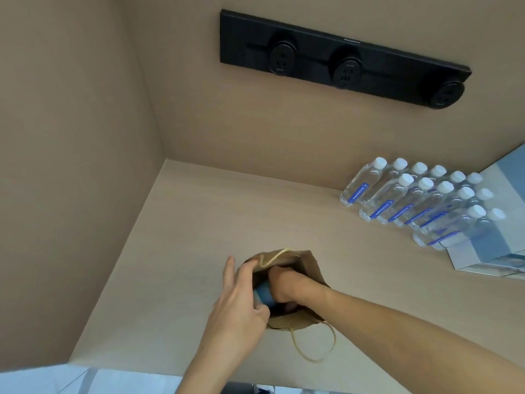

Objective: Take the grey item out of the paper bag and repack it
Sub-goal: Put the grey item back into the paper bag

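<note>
A brown paper bag (306,265) stands open on the pale surface (181,237). A grey-blue item (263,294) sits in the mouth of the bag, near its left edge. It looks like a short roll or tube, but it is mostly hidden, so I cannot be sure. Its long side seems to run from the upper left down to the lower right.

The right hand (285,285) is down inside the bag, with its fingers closed around the right end of the item. The left hand (238,305) is at the bag's left rim, fingers spread, pressing on the paper edge and touching the item.

One string handle (315,345) lies loose on the surface in front of the bag. Well apart, at the back right, stand rows of water bottles (420,200) beside a light box (488,251). A black socket strip (343,59) is on the wall (255,123) above.
</note>
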Motion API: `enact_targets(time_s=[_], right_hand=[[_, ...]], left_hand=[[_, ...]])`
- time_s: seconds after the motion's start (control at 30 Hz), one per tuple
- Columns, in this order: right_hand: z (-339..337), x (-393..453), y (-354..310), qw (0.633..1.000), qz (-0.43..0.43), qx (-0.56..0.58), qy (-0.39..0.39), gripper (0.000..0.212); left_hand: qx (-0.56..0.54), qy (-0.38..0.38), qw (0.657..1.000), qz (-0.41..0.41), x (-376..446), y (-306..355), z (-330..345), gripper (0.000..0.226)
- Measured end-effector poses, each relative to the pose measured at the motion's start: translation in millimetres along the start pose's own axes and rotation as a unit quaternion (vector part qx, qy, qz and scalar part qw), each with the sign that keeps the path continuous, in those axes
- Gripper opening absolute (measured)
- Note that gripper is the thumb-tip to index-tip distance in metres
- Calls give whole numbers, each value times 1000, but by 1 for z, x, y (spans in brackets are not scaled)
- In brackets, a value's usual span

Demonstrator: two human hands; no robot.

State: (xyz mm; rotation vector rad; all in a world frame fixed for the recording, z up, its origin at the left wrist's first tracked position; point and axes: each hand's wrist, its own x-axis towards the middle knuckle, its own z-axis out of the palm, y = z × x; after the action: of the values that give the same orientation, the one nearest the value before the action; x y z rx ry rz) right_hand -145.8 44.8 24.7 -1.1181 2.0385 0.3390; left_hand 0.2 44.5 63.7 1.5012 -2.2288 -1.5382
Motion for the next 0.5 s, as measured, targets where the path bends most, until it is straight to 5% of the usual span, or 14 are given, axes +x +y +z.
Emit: enact_targets(time_s=[0.5], right_hand=[[16,-11,-7,996,-77,52,0,24]], left_hand=[[2,7,1000,12,-4,0,3,73]])
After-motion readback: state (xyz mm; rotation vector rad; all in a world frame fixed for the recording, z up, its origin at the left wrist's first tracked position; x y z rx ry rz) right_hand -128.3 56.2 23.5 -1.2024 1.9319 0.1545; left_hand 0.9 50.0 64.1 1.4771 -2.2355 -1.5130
